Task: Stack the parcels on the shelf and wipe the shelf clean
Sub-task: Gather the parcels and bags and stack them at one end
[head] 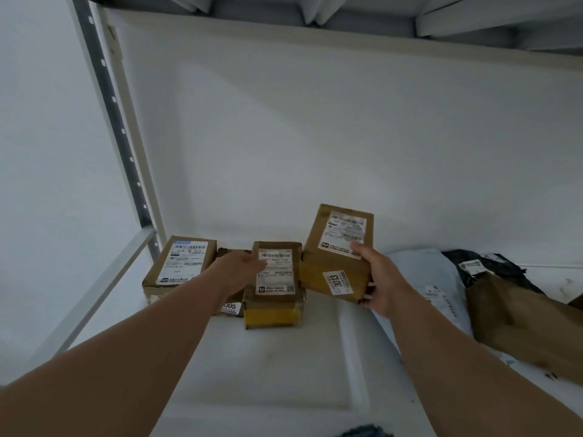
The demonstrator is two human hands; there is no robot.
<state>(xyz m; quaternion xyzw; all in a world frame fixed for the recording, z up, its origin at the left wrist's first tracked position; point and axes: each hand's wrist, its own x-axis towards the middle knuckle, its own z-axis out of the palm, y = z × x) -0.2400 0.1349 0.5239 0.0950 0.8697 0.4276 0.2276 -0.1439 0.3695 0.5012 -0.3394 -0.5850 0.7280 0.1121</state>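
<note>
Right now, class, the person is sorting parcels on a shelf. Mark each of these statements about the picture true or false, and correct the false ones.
1. The right hand grips a brown box with a 3013 sticker. True.
2. The left hand holds a cloth. False: no cloth shows; it reaches to the middle box.
3. Three cardboard boxes already stand stacked in one tower. False: the left box and middle box sit side by side.
4. Soft mailer bags lie on the shelf at the right. True.
</note>
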